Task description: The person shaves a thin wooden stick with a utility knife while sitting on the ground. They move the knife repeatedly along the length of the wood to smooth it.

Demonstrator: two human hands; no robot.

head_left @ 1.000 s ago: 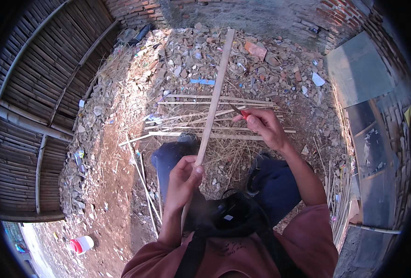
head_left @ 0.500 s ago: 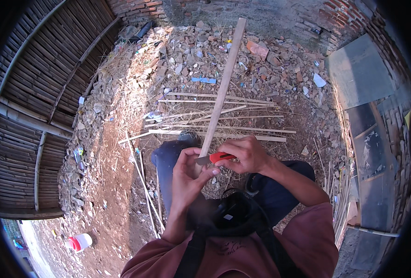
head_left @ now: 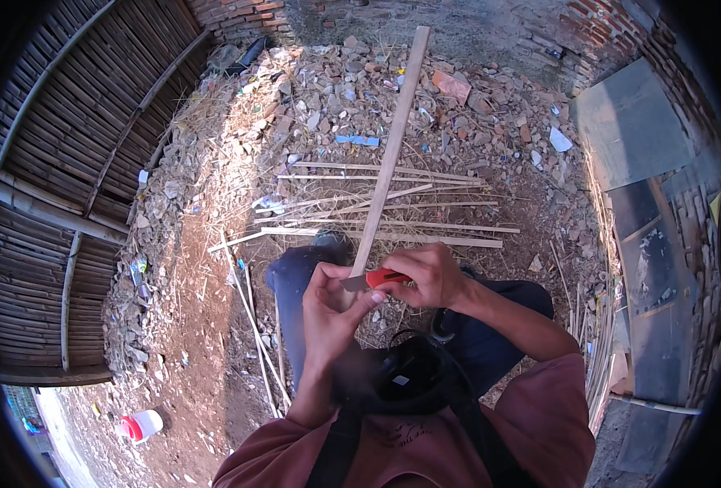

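A long, flat wooden strip (head_left: 394, 138) points away from me, its near end between my hands. My left hand (head_left: 328, 305) pinches that near end, thumb reaching toward the knife. In my right hand (head_left: 427, 272) is a red-handled utility knife (head_left: 389, 277). Its grey blade lies across the strip's near end, close to my left fingers. How deep the blade sits in the wood cannot be made out. Beyond my knees, several thin strips (head_left: 393, 238) lie roughly crosswise on the ground.
More thin strips (head_left: 254, 325) lie by my left knee. Rubble (head_left: 336, 98) covers the ground toward the brick wall (head_left: 458, 32). A bamboo-slat panel (head_left: 67, 163) stands at left, grey sheets (head_left: 633, 126) at right. A red-and-white container (head_left: 141, 425) is at lower left.
The strip's far end has shifted slightly to the left and away. Both hands and the knife have barely moved, with the blade still across the near end.
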